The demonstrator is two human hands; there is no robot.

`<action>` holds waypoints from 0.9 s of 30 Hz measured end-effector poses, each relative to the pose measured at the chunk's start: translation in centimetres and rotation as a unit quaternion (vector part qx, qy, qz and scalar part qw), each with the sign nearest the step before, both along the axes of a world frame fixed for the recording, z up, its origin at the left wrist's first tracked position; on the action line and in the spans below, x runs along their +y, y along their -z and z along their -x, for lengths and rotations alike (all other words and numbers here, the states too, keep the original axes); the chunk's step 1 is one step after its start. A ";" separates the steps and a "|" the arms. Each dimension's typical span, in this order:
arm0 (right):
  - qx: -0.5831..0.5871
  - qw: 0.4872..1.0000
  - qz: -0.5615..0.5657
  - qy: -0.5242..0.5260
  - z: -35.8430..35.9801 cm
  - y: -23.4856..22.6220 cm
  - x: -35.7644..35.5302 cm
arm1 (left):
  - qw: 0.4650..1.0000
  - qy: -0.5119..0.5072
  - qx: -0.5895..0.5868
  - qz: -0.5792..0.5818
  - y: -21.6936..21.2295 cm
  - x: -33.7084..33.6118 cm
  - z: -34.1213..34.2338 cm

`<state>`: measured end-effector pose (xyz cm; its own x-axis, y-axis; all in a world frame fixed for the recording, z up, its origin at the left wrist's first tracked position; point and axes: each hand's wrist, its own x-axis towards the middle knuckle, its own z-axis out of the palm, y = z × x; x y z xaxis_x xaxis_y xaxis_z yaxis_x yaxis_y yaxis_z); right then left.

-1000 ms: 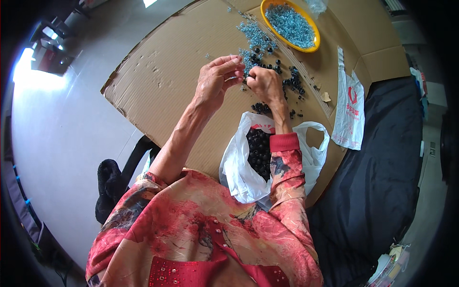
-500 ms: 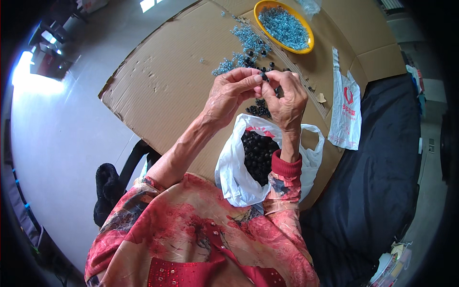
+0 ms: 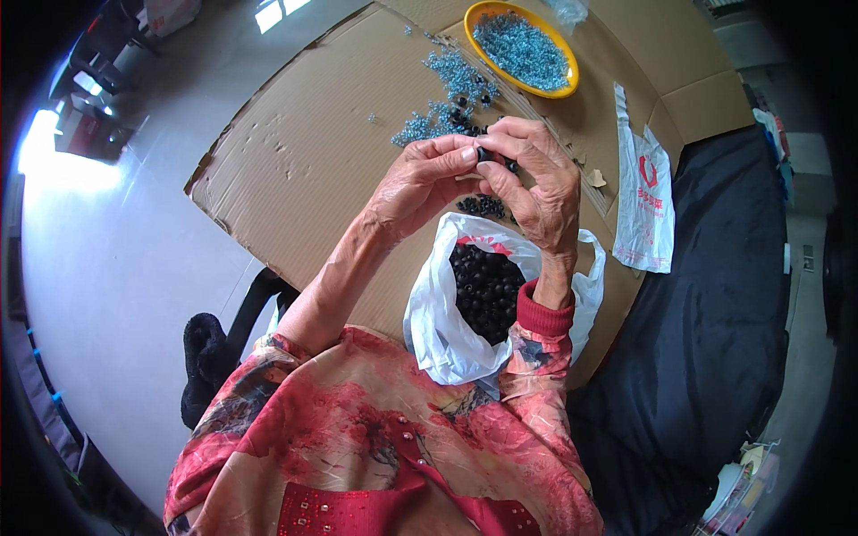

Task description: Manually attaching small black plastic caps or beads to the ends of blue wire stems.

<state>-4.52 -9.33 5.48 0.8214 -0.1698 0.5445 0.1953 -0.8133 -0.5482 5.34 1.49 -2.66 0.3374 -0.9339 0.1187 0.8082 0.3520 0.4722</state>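
Note:
My left hand [image 3: 424, 179] pinches a small round black bead [image 3: 483, 154] between thumb and fingertips. Against it, my right hand [image 3: 542, 183] is closed, its thumb and fingertips meeting at the same bead; another dark bead shows between its fingers. Below my hands stands a white plastic bag [image 3: 433, 308] with its mouth spread, full of black beads [image 3: 487, 290]. A heap of small black pieces [image 3: 480, 206] lies on the cardboard just beyond the bag. Tiny light-blue pieces [image 3: 458, 76] are scattered past my hands, with a few black beads among them.
A yellow oval dish [image 3: 574, 79] of light-blue pieces is at the far side of the cardboard sheet [image 3: 295, 152]. A flat white plastic bag [image 3: 645, 205] lies to the right, near black fabric [image 3: 715, 286]. A clear plastic bag [image 3: 567, 11] sits behind the dish.
My right hand has shifted slightly right and opened its grip a little around the bead, so more of the dark beads shows. My left hand stays nearly in place.

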 end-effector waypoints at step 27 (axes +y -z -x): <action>0.157 0.972 0.168 0.039 -2.6 12.1 -0.6 | 0.995 -0.096 -0.010 -0.020 0.5 0.9 -3.5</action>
<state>-1.93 -9.91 -6.59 0.9478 -0.0943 0.3045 -0.0083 -0.9622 -0.2722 8.80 2.42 -3.15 0.5085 -0.8562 0.0917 0.7180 0.4804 0.5036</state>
